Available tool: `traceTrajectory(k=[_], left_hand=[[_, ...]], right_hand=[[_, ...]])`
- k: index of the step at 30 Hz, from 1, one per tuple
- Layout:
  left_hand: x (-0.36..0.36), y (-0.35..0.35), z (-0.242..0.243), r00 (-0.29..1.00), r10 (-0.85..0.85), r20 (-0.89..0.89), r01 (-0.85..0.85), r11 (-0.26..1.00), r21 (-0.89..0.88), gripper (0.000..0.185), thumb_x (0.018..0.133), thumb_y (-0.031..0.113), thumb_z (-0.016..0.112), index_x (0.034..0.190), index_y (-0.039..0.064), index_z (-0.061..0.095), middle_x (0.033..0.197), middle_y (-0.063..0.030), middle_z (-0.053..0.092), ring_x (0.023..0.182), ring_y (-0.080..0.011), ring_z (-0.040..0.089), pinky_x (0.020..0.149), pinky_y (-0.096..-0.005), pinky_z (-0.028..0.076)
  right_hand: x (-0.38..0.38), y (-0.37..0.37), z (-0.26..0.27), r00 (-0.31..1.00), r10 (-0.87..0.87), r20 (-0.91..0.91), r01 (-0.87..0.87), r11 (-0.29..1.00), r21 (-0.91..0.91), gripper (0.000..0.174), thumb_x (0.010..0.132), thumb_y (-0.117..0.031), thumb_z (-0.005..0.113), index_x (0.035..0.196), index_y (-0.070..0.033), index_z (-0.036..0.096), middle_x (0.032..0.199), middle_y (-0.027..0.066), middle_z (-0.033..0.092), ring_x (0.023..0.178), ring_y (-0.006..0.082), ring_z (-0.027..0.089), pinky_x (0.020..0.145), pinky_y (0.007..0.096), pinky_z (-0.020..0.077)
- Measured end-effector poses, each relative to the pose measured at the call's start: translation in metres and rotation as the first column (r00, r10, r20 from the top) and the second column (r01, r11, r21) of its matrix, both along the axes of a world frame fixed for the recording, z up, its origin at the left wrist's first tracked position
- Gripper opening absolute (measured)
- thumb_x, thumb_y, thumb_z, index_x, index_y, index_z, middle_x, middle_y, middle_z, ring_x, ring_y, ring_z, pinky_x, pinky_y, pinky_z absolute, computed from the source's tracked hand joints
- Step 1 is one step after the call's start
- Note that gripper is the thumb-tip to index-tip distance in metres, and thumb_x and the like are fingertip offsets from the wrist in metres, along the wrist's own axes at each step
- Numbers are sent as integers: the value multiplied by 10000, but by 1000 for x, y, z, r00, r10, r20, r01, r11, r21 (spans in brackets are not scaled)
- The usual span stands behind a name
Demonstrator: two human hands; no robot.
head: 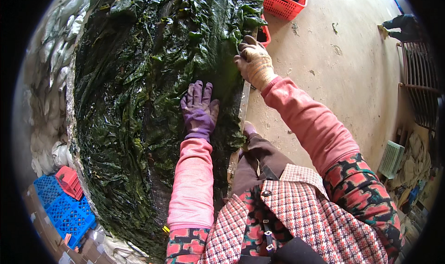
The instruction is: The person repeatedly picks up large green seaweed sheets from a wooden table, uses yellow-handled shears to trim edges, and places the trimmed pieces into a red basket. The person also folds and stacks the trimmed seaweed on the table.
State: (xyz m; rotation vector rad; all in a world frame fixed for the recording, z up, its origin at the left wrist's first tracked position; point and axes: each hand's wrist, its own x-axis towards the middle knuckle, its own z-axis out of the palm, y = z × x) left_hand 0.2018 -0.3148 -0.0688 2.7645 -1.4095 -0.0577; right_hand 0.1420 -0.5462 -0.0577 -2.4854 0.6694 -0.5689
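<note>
Wet dark-green seaweed fronds, kelp-like (pixel 135 100), lie in a thick layer over a long table. My left hand (pixel 200 113), in a purple work glove, rests palm down on them with its fingers extended. At the table's right edge, my right hand (pixel 255 60) wears a cream glove with darkened fingertips. Its fingers are curled around the edge of a broad, smooth frond (pixel 226 60) that spreads between both hands. The fingertips' underside is hidden.
Red plastic crates (pixel 286 3) with dark contents stand beyond the table's right edge (pixel 244 100). White sacks (pixel 55 41) are piled at left, above blue plastic pallets (pixel 66 208) and a red basket (pixel 70 182). A person (pixel 401 27) is near a dark slatted rack (pixel 420 69); a pale-green crate (pixel 391 159) sits at right.
</note>
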Motion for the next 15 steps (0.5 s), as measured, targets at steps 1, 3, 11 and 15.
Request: traceTrajectory(k=[1, 3, 11, 15], left_hand=[[-2, 1, 2, 1000, 1, -11, -1, 1000, 31, 683, 920, 521, 489, 1495, 177, 357, 1559, -111, 300, 1444, -313, 255, 1148, -508, 182], [-4, -1, 7, 1000, -15, 2, 15, 1000, 23, 744, 902, 586, 485, 1506, 179, 333, 1574, -110, 270, 1455, -316, 228, 1150, -512, 167], [-2, -6, 13, 998, 2, -67, 3, 997, 73, 911, 792, 718, 518, 1508, 188, 327, 1581, -125, 245, 1460, -321, 200, 1144, -556, 134], [-1, -3, 14, 992, 4, -126, -7, 1000, -16, 916, 757, 712, 563, 1484, 190, 371, 1551, -134, 303, 1436, -335, 254, 1145, -573, 119]], right_hand=[[-3, -5, -4, 995, 52, 89, -44, 995, -85, 255, 775, -242, 688, 964, -70, 704, 1103, 144, 670, 1218, 307, 523, 1060, 417, 383], [-10, -12, -9, 998, -46, 37, 46, 999, 23, 258, 784, -244, 676, 974, -69, 698, 1101, 145, 665, 1212, 305, 524, 1043, 407, 403], [-13, 26, 12, 962, 28, 273, -23, 1000, -21, 276, 773, -174, 675, 1026, -70, 639, 1184, 180, 614, 1187, 390, 531, 1027, 513, 402], [9, 53, 5, 934, 355, -45, -357, 922, -147, 400, 725, -276, 715, 1094, -147, 632, 1232, 52, 602, 1251, 270, 499, 1082, 461, 338]])
